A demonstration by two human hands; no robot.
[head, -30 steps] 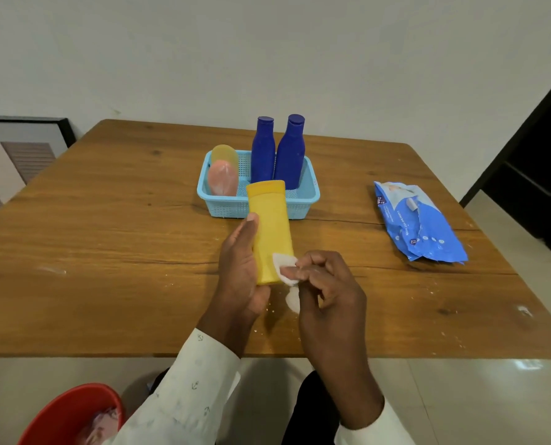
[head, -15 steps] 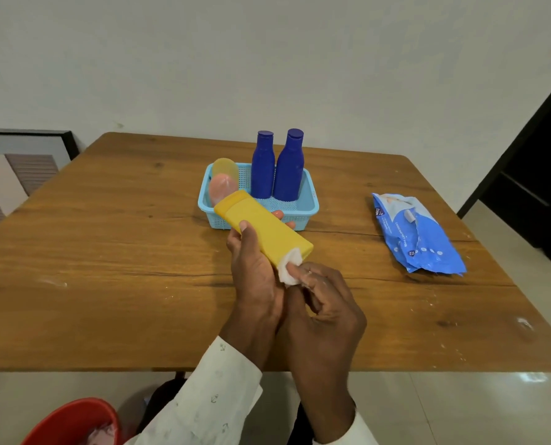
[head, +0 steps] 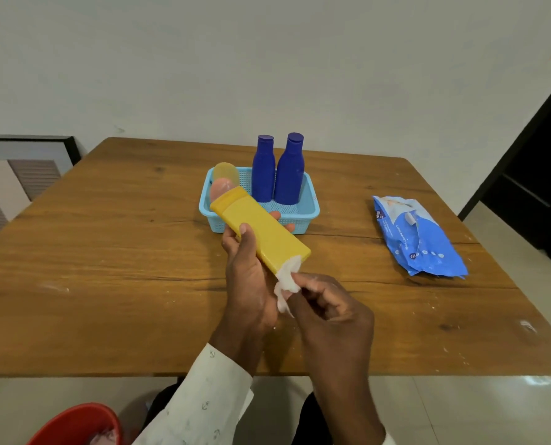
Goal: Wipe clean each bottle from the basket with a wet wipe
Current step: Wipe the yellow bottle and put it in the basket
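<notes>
My left hand (head: 250, 277) grips a flat yellow bottle (head: 261, 231), tilted with its cap end towards the basket, above the wooden table (head: 107, 268). A crumpled white wet wipe (head: 287, 281) is pinched in my right hand (head: 328, 313) and pressed against the bottle's near bottom end. Behind them stands the light blue basket (head: 311, 205) with two upright dark blue bottles (head: 263, 170) (head: 289, 170) and a pink bottle with a yellowish cap (head: 224, 179), partly hidden by the yellow bottle.
A blue pack of wet wipes (head: 417, 236) lies on the table's right side. A red bin (head: 78, 425) stands on the floor at the lower left. A dark cabinet (head: 541, 175) is at the right, a framed panel (head: 23, 168) at the left.
The yellow bottle has turned from nearly straight to tilted, cap end to the left. My right hand has moved the wipe from the bottle's face to its bottom end.
</notes>
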